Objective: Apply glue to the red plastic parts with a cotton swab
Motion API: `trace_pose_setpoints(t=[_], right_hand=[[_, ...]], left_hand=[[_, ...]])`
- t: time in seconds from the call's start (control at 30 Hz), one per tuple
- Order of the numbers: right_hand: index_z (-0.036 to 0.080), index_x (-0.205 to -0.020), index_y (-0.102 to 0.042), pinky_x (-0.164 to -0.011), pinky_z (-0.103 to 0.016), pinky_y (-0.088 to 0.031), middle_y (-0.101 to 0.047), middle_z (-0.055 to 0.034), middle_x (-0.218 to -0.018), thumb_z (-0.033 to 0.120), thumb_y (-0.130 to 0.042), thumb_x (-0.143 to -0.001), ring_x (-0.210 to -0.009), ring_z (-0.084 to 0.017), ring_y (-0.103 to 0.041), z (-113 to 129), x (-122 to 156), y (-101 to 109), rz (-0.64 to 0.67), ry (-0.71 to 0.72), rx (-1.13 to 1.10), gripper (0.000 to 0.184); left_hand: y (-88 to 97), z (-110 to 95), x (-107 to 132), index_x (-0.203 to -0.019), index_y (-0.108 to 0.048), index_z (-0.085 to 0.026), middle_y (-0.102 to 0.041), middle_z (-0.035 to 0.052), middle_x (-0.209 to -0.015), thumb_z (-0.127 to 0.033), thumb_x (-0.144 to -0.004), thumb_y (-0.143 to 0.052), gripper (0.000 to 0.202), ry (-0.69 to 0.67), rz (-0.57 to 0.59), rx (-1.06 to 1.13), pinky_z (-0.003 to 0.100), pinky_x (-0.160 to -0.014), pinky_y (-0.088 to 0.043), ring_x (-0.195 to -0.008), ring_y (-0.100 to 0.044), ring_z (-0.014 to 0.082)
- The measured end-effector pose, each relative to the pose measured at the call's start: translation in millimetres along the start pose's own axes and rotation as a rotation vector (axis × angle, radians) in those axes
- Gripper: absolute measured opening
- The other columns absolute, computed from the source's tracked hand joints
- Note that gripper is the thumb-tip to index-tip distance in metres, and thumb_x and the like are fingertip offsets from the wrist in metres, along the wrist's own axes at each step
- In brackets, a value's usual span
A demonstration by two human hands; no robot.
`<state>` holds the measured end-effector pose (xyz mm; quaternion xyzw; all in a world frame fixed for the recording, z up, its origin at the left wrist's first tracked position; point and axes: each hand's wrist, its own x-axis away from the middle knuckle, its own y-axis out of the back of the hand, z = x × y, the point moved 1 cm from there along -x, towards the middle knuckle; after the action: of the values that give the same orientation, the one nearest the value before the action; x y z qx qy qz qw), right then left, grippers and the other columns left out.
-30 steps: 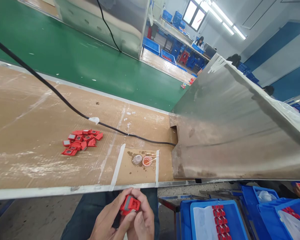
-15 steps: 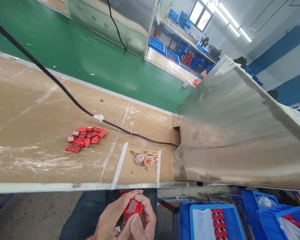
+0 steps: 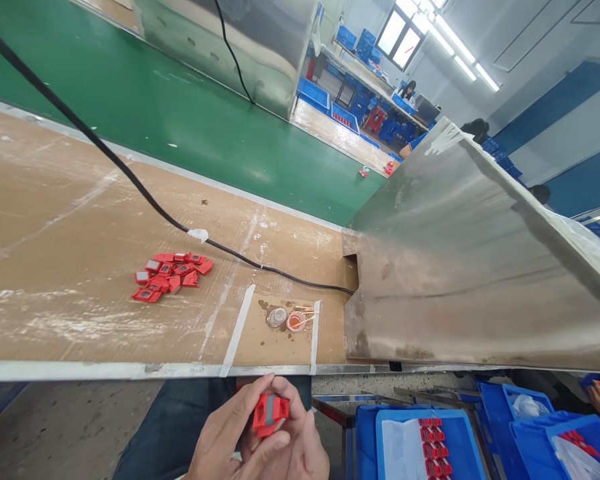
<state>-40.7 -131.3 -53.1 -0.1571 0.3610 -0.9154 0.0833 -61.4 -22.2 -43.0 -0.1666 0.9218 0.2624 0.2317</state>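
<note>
Red plastic clip (image 3: pixel 270 413), small, with a grey insert on its upper face; judged light, rigid and smooth-sided, so likely to slip unless gripped by its flat outer edges. Located below the near edge of the table (image 3: pixel 80 320), above the lap. Left hand (image 3: pixel 230 437): fingers curled around the clip from the left, thumb pressed against its side. Right hand (image 3: pixel 305 447): fingers closed against the clip's right side and underside. Similar red pieces (image 3: pixel 173 275) are heaped on the table, well apart.
</note>
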Motion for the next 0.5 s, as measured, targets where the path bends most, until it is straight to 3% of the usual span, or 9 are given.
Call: trace_pose_setpoints(t=[0.1, 0.27, 0.37, 0.5], right_hand=[[0.021, -0.12, -0.079, -0.063, -0.036, -0.059, -0.078, -0.0131, -0.101, 0.079, -0.057, -0.092, -0.067, -0.021, -0.067, 2, 1, -5, -0.055, -0.119, -0.056, 0.068], [0.023, -0.11, -0.083, -0.083, -0.04, -0.062, -0.079, -0.0079, -0.103, 0.061, -0.074, -0.09, -0.079, -0.02, -0.072, 6, 1, -15, -0.148, -0.285, -0.302, 0.044], [0.022, -0.105, -0.085, -0.077, -0.039, -0.063, -0.08, -0.0072, -0.103, 0.058, -0.084, -0.081, -0.073, -0.018, -0.07, 11, -1, -22, -0.154, -0.335, -0.339, 0.043], [0.022, -0.098, -0.086, -0.071, -0.037, -0.064, -0.079, -0.0025, -0.086, 0.06, -0.097, -0.065, -0.06, -0.015, -0.065, 22, -3, -31, -0.165, -0.386, -0.319, 0.051]], left_hand=[[1.9, -2, -2, -0.149, -0.05, -0.015, -0.077, 0.0177, -0.117, -0.046, -0.106, -0.062, 0.055, -0.013, -0.025, -0.036, 0.028, -0.09, -0.065, -0.1, -0.08, 0.0257], [7.7, -7, -11, -0.134, -0.06, -0.012, -0.08, 0.0143, -0.11, -0.048, -0.103, -0.068, 0.049, -0.038, -0.075, -0.064, 0.022, -0.086, -0.065, -0.093, -0.081, 0.0212], [9.5, -10, -15, -0.128, -0.063, -0.014, -0.08, 0.0136, -0.11, -0.046, -0.102, -0.07, 0.041, -0.054, -0.084, -0.051, 0.025, -0.088, -0.066, -0.095, -0.08, 0.0218], [10.6, -14, -17, -0.124, -0.063, -0.014, -0.079, 0.0156, -0.112, -0.04, -0.103, -0.069, 0.034, -0.088, -0.085, -0.024, 0.028, -0.09, -0.066, -0.101, -0.079, 0.0234]])
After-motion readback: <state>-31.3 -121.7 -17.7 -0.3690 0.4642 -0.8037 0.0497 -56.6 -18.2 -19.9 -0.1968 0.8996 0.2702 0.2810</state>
